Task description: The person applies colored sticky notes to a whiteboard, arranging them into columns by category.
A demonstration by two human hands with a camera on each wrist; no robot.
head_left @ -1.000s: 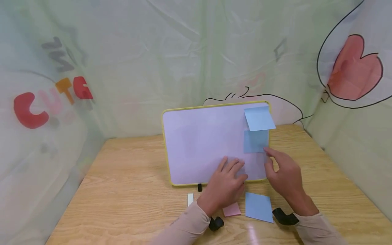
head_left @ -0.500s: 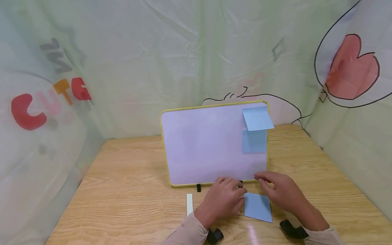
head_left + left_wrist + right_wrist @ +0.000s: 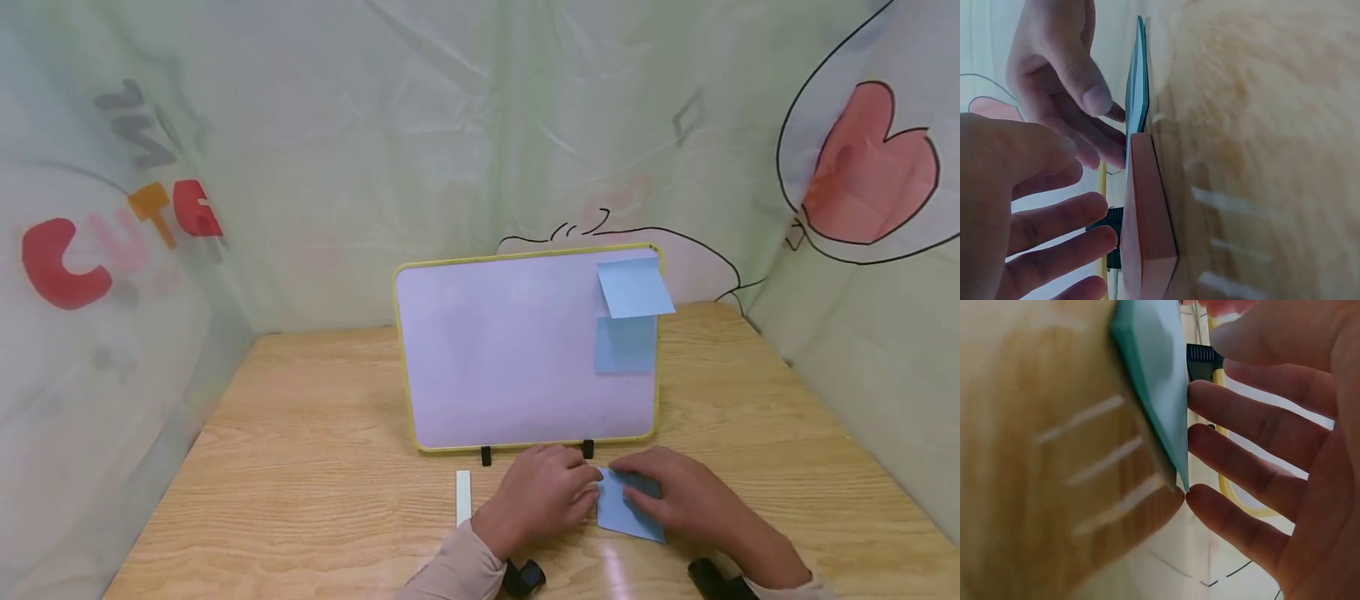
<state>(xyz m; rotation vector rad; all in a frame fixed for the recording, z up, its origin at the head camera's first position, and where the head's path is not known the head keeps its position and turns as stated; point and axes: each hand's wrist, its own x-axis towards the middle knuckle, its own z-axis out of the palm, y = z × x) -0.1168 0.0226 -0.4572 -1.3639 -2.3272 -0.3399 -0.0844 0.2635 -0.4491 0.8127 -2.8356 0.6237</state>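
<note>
A blue sticky-note pad (image 3: 618, 512) lies on the table in front of the whiteboard (image 3: 495, 358). My right hand (image 3: 690, 500) is over its right side, fingers loosely bent; in the right wrist view the fingertips are at the pad's upper face, touching or just above it. My left hand (image 3: 542, 492) hovers by the pad's left edge, fingers relaxed and holding nothing. Below it is a pink sticky-note pad (image 3: 1154, 219), hidden in the head view but plain in the left wrist view. Two blue sticky notes, an upper one (image 3: 636, 287) and a lower one (image 3: 625, 346), hang on the board's right side.
The board stands tilted back on black feet (image 3: 486, 456). A narrow white strip (image 3: 463, 497) lies left of my left hand, partly covered by the forearm. Printed fabric (image 3: 337, 167) encloses the wooden table (image 3: 315, 417) at the back and sides.
My right hand has come down from the lower note on the board to the blue pad. My left hand has drawn back off the board's lower part to over the pink pad.
</note>
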